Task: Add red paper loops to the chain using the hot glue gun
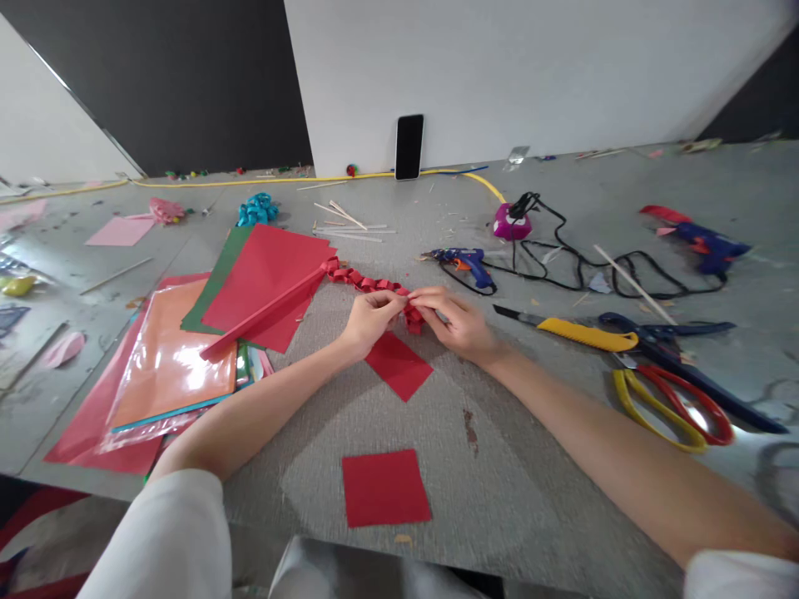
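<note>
A red folded paper chain runs from the paper stack toward my fingers in the middle of the table. My left hand pinches its near end, and my right hand grips the same end from the other side. A few loose red folds hang below my fingertips. Under my hands lies a red paper piece, partly covered by the left hand. Closer to me rests a red paper square, flat on the grey table.
Left are red sheets, a green sheet and an orange pack in plastic. Right are a blue glue gun, a yellow cutter, scissors and a purple plug block with black cords. A phone leans behind.
</note>
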{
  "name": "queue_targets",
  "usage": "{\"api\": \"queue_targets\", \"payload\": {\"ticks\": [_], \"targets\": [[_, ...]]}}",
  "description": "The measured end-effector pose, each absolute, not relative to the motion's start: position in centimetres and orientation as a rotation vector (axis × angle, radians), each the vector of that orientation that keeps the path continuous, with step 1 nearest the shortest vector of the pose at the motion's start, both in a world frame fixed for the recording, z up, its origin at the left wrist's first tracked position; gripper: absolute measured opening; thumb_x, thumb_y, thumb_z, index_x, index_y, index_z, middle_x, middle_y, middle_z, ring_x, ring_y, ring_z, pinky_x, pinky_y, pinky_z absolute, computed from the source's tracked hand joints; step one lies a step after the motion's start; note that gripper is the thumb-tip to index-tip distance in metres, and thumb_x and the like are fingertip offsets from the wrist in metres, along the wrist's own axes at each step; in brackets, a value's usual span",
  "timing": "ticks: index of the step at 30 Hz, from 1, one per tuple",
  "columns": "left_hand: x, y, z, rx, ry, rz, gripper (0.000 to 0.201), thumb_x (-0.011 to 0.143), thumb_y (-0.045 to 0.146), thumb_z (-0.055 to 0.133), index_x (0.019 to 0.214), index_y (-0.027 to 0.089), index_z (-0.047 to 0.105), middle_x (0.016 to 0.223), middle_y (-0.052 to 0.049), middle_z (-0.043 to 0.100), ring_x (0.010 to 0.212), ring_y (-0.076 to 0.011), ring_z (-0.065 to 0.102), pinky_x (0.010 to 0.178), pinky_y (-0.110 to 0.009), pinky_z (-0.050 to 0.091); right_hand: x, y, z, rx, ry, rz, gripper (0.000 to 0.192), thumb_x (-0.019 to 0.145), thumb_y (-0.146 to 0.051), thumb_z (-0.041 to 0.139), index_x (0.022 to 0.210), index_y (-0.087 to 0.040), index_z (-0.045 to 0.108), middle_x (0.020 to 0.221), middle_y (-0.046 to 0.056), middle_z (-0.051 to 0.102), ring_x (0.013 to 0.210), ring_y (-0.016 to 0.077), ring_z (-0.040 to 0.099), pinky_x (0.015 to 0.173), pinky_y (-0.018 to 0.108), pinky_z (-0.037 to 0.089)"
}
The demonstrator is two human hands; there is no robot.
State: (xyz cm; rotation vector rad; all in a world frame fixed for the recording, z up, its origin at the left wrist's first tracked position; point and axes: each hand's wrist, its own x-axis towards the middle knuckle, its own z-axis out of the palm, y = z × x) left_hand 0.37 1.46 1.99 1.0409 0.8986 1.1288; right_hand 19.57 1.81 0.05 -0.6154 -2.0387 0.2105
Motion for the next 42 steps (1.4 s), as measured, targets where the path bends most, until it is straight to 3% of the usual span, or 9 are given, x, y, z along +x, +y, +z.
{"api": "queue_targets", "payload": {"ticks": [3,7,18,35,39,42], "targets": [[0.4,1.4,2.1,1.043,0.920,1.126,0.034,0.075,0.041,0.081,0.066,0.015,0.061,0.054,0.006,0.047,0.047,-0.0036,0.035,0.049,-0.022,0.024,19.6,1.7,0.2,-0.604,-2.054,0.027,0.037,0.101,-0.015,0.062,0.136,-0.030,0.063,0.124,0.009,0.073,0.114,0.0226,0.073,0.100,0.041,0.062],[0.4,1.4,2.1,1.055,0.950,1.114,0.032,0.077,0.040,0.079,0.069,0.015,0.063,0.054,0.007,0.046,0.047,-0.0037,0.034,0.049,-0.022,0.023,19.9,1.6,0.2,-0.610,-2.094,-0.199,0.044,0.097,-0.017,0.070,0.139,-0.030,0.062,0.112,0.009,0.074,0.098,0.0234,0.072,0.088,0.040,0.063],[0.3,1.2,2.5,1.137,0.973,1.126,0.031,0.078,0.042,0.075,0.070,0.016,0.061,0.055,0.006,0.048,0.048,-0.0045,0.037,0.050,-0.023,0.026,20.6,1.0,1.0,-0.589,-2.234,-0.371,0.046,0.102,-0.011,0.058,0.146,-0.024,0.059,0.111,0.010,0.075,0.094,0.0224,0.066,0.085,0.038,0.059],[0.3,1.0,2.8,1.099,0.935,1.093,0.040,0.075,0.051,0.082,0.074,0.015,0.066,0.055,0.007,0.046,0.046,-0.0040,0.032,0.046,-0.022,0.021,20.6,1.4,0.5,-0.610,-2.218,-0.214,0.039,0.104,-0.015,0.056,0.140,-0.028,0.065,0.115,0.009,0.073,0.099,0.0229,0.066,0.089,0.040,0.059],[0.3,1.2,2.1,1.155,0.946,1.198,0.046,0.076,0.058,0.083,0.073,0.015,0.067,0.056,0.006,0.047,0.050,-0.0051,0.035,0.048,-0.022,0.024,19.5,1.2,0.4,-0.687,-2.066,-0.055,0.028,0.102,-0.020,0.061,0.128,-0.029,0.067,0.109,0.008,0.071,0.099,0.0226,0.068,0.088,0.040,0.060],[0.2,1.2,1.7,1.205,0.954,1.326,0.048,0.081,0.061,0.079,0.075,0.015,0.069,0.057,0.005,0.049,0.052,-0.0060,0.037,0.050,-0.022,0.028,18.2,0.6,0.9,-0.774,-1.874,0.096,0.014,0.100,-0.025,0.066,0.114,-0.026,0.068,0.102,0.007,0.067,0.087,0.0198,0.066,0.077,0.036,0.059]]}}
